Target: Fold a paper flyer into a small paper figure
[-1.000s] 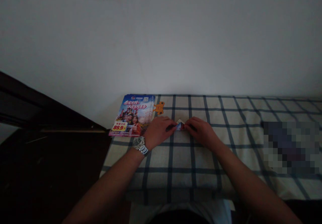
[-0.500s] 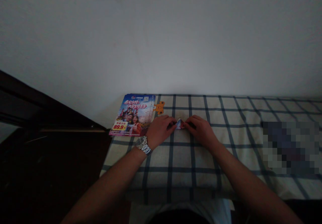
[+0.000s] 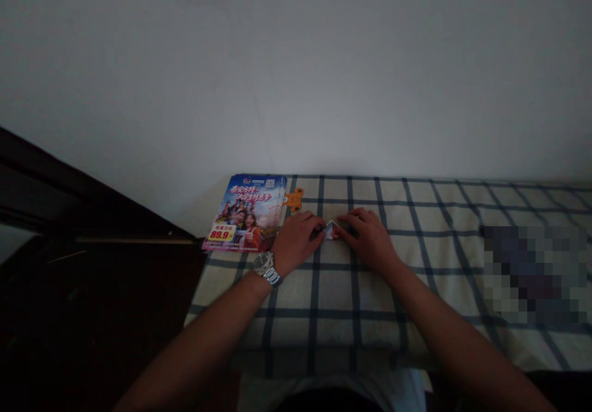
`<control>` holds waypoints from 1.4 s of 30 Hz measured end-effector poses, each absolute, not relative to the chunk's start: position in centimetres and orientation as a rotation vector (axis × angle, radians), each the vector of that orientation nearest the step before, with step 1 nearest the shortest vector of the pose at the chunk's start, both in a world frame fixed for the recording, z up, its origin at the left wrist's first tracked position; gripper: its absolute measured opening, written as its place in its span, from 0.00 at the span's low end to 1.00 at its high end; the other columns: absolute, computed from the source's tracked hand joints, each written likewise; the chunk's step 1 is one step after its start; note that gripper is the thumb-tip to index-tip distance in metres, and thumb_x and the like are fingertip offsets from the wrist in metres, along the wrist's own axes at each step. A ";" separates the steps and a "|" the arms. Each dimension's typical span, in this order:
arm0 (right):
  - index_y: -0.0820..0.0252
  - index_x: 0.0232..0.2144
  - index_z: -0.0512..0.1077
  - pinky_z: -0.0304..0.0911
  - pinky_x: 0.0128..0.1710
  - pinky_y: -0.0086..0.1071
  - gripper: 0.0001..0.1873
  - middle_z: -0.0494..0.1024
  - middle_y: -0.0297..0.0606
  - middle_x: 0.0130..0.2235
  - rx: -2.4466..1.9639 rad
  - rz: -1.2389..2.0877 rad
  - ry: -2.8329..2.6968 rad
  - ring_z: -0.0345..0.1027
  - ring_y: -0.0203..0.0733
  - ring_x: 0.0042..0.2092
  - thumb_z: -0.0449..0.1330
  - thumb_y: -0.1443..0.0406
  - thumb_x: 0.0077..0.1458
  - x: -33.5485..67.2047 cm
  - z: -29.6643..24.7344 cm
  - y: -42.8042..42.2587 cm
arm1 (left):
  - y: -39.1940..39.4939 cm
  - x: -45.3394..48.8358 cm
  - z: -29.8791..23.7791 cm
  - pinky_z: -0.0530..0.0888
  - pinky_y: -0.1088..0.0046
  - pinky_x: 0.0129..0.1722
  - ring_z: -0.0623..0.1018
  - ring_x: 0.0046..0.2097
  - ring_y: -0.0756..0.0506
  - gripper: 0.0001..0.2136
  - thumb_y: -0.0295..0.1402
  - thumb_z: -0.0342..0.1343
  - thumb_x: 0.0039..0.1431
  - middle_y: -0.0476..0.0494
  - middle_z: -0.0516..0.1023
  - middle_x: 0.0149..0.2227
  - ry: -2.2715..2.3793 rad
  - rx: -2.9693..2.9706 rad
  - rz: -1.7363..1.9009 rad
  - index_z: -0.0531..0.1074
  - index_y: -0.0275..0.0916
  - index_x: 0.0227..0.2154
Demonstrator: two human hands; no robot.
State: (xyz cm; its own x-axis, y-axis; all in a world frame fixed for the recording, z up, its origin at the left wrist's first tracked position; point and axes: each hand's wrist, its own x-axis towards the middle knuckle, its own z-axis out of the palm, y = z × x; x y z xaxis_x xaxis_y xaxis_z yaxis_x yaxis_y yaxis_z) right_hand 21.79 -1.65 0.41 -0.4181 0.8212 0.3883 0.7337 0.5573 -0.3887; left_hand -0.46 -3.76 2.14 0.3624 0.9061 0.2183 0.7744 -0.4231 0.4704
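Observation:
A small folded piece of paper, printed in blue, white and red, lies on the checked cloth between my hands. It has a pointed top. My left hand pinches its left side between thumb and fingertips. On the other side, my right hand has its thumb at the paper's right edge, with the index finger raised a little apart from the thumb. A silver wristwatch is on my left wrist. Just left of that hand is a stack of printed flyers, blue at the top and pink at the bottom.
White cloth with dark checks covers the surface, which meets a pale wall at the back. An orange bear figure shows beside the flyers. A pixelated dark object lies at right. Dark framework slopes down at left.
My right index finger has lifted away from the thumb, showing more of the folded paper. My left hand keeps its pinch. The view has shifted very slightly.

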 end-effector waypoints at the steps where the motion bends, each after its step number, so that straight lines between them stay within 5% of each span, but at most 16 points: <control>1: 0.57 0.49 0.78 0.68 0.49 0.43 0.14 0.76 0.45 0.47 -1.240 0.208 -2.263 0.69 0.52 0.48 0.63 0.58 0.64 21.8 0.3 -1.6 | -3.8 -0.4 2.1 0.71 0.64 0.46 0.75 0.45 0.42 0.06 0.33 0.59 0.66 0.44 0.76 0.41 1.507 2.343 0.660 0.77 0.41 0.43; 7: 0.54 0.50 0.78 0.68 0.49 0.44 0.14 0.75 0.45 0.48 -1.239 0.224 -2.293 0.68 0.52 0.47 0.61 0.57 0.65 21.9 0.3 -1.6 | -4.1 -0.1 2.1 0.71 0.63 0.46 0.75 0.46 0.41 0.11 0.41 0.62 0.64 0.44 0.75 0.41 1.517 2.361 0.683 0.77 0.42 0.44; 19: 0.54 0.52 0.77 0.67 0.51 0.47 0.15 0.74 0.47 0.49 -1.186 0.303 -2.312 0.68 0.52 0.49 0.59 0.58 0.67 22.2 0.1 -1.8 | -4.0 0.0 1.8 0.71 0.63 0.47 0.74 0.47 0.41 0.10 0.36 0.64 0.61 0.44 0.74 0.42 1.479 2.366 0.719 0.74 0.41 0.43; 28: 0.56 0.45 0.78 0.66 0.51 0.45 0.10 0.77 0.44 0.47 -1.122 0.427 -2.275 0.70 0.50 0.48 0.62 0.60 0.64 22.2 0.5 -1.8 | -4.2 0.0 2.1 0.70 0.61 0.48 0.75 0.47 0.41 0.12 0.35 0.63 0.60 0.45 0.77 0.43 1.462 2.367 0.713 0.71 0.42 0.45; 38: 0.56 0.41 0.76 0.67 0.37 0.36 0.08 0.82 0.37 0.36 -1.194 0.830 -2.093 0.74 0.43 0.36 0.60 0.60 0.65 22.2 1.5 -2.6 | -4.3 -0.1 2.6 0.72 0.62 0.52 0.77 0.49 0.42 0.11 0.34 0.59 0.66 0.46 0.79 0.46 1.331 2.247 0.819 0.72 0.43 0.49; 42: 0.55 0.42 0.75 0.71 0.39 0.36 0.10 0.84 0.37 0.38 -1.137 1.087 -1.902 0.78 0.43 0.38 0.60 0.57 0.64 22.2 1.8 -2.8 | -4.4 -0.1 2.8 0.75 0.66 0.52 0.79 0.50 0.44 0.10 0.36 0.57 0.67 0.47 0.80 0.48 1.246 2.036 0.940 0.74 0.44 0.50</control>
State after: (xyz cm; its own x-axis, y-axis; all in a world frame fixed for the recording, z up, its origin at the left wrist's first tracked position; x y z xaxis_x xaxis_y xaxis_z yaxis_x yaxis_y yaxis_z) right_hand 22.21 -2.81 1.78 -0.4038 0.9071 0.1191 0.3577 0.2763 -0.8920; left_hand -0.10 -4.37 2.83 0.3192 0.9083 0.2704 0.5092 -0.4050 0.7594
